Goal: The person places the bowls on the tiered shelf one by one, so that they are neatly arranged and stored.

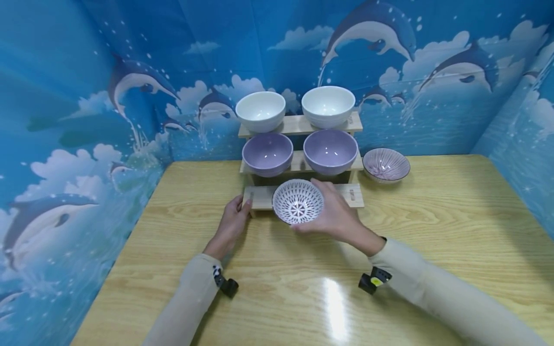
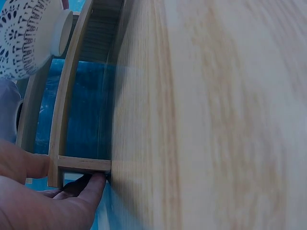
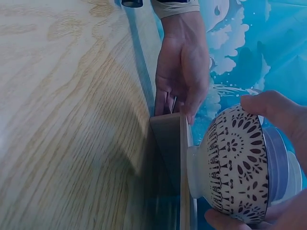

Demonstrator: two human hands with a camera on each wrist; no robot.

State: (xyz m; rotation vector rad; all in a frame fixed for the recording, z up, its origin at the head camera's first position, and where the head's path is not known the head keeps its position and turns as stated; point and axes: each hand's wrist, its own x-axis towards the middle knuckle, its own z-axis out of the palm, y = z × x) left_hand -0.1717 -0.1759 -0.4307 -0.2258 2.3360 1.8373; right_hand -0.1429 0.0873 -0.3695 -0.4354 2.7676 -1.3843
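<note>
My right hand [image 1: 335,214] grips a white bowl with a dark petal pattern [image 1: 297,202] by its side, thumb at the near rim and fingers at the far rim. The bowl is over the lowest step of a wooden tiered rack [image 1: 352,194]; in the right wrist view its foot is close to that step, and I cannot tell whether they touch. At the step's left end my left hand [image 1: 231,223] holds the rack, thumb on top and fingers by the end support [image 2: 84,164]. Two purple bowls, left [image 1: 268,154] and right [image 1: 331,152], sit on the middle step.
Two white bowls, left [image 1: 261,111] and right [image 1: 328,106], stand on the top step. A striped purple-and-white bowl [image 1: 386,165] rests on the wooden table [image 1: 277,298] right of the rack. Behind hangs a blue dolphin-print backdrop [image 1: 277,43].
</note>
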